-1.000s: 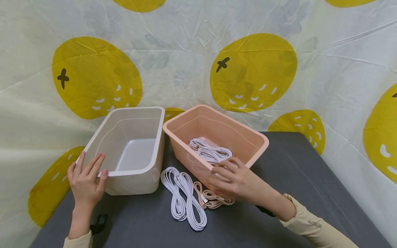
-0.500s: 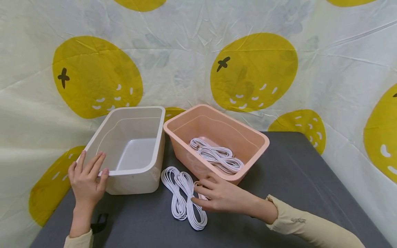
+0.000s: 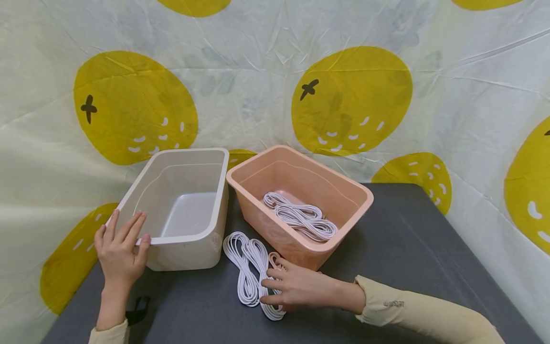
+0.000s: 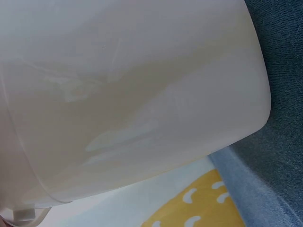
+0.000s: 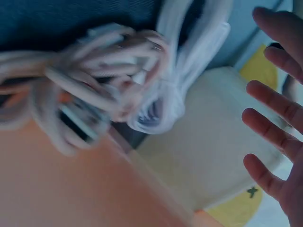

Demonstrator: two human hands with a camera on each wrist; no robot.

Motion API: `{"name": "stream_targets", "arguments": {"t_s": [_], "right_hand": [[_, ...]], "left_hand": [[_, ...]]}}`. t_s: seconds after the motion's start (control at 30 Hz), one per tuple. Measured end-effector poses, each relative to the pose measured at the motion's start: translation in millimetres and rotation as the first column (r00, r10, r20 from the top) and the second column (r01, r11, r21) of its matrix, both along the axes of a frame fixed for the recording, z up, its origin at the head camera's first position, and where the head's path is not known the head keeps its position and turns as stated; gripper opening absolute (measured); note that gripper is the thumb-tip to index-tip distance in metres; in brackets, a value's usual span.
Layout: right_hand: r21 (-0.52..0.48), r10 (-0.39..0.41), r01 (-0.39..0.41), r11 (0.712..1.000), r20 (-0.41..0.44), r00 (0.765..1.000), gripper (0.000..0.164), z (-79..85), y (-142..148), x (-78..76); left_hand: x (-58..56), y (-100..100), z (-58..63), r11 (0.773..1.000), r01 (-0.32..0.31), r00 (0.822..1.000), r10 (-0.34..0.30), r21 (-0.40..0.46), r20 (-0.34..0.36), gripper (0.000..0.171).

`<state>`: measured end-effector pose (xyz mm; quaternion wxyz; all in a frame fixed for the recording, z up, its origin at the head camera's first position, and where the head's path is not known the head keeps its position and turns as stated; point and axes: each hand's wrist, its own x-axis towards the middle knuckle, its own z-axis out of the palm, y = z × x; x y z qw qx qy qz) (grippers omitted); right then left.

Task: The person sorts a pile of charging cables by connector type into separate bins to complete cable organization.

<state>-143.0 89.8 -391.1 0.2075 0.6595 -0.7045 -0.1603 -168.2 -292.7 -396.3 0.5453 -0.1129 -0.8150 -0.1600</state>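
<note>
Cables [image 3: 248,282], seemingly two, under spread right grip [image 3: 302,286], beside one pink bin [image 3: 268,229]; spread left grip [image 3: 121,251] on one white bin [image 3: 185,255].

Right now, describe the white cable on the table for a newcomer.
On the dark table, find the white bin and the pink bin beside it. The white cable lies in front of the gap between them, in long loops, partly hidden by the right hand. Unlike the white coil in the pink bin, it's outside; its tabletop neighbour is a pink cable.
</note>
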Motion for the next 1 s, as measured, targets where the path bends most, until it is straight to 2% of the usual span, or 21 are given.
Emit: {"name": "stream_targets", "arguments": {"t_s": [0.2, 0.5, 0.77, 1.0], "right_hand": [[0.065, -0.041, 0.035, 0.997, 0.094, 0.995, 0.056, -15.0, 1.8, -7.3], [0.105, -0.029, 0.010, 0.994, 0.180, 0.983, 0.064, -32.6, 0.5, -12.8], [0.115, -0.031, 0.007, 0.993, 0.208, 0.978, 0.064, -36.4, -3.7, -18.7], [0.127, -0.029, 0.010, 0.992, 0.148, 0.989, 0.061, -37.5, -7.4, -19.6]], "left_hand": [[1.1, 0.4, -0.8, 1.000, 0.005, 1.000, -0.005, -0.002, 0.009, 0.056], [2.8, 0.7, 0.3, 1.000, 0.004, 1.000, -0.004, -0.004, 0.006, 0.054], [2.9, 0.4, 0.6, 1.000, 0.000, 1.000, 0.000, -0.003, 0.002, 0.054], [2.1, 0.6, 0.3, 1.000, 0.001, 1.000, -0.001, -0.002, 0.010, 0.054]]}}
